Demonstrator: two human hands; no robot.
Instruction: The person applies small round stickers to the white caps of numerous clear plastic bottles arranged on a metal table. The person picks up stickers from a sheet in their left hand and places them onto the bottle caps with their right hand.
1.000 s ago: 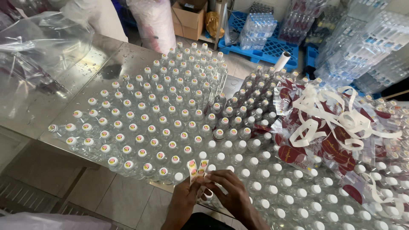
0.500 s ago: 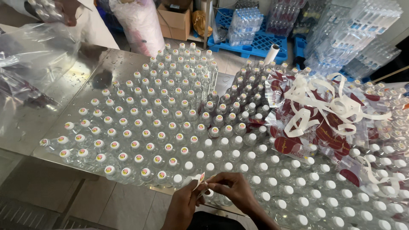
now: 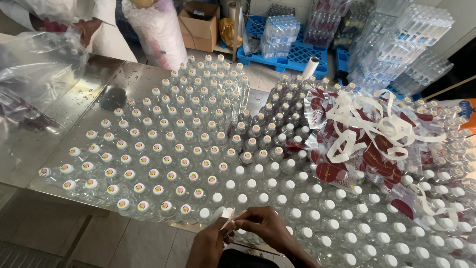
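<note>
Steel table [image 3: 44, 144]: bare wet metal top along the left, the rest covered by standing bottles; its near edge runs just beyond the hands.

Capped water bottles [image 3: 183, 134]: clear plastic, upright, packed in rows across most of the table. Those on the left carry small round coloured stickers on their white caps; those on the near right, e.g. plain-capped bottles [image 3: 347, 218], show bare white caps.

Clear plastic sheeting [image 3: 34, 74]: crumpled, far left, resting on the table's wet part; another person's hand [image 3: 88, 29] and white sleeve sit above it at the top left corner.

Shrink-wrapped bottle packs [image 3: 416, 44]: stacked at the far right; more stand on a blue pallet [image 3: 297, 54] at top centre, beside a cardboard box [image 3: 201, 22].

Pile of red labels in clear film [image 3: 377, 159]: lying on top of the bottles at right, with loose white backing ribbon [image 3: 377, 124] tangled over it.

Right hand [image 3: 267, 226]: near bottom centre, fingers curled, thumb and forefinger pinching the sticker strip.

Left hand [image 3: 210, 243]: just left of the right one, fingers closed on the same strip from below.

Sticker strip [image 3: 225, 214]: small white strip, curled, held between both hands just above the near row of bottles; its printed face cannot be made out.
</note>
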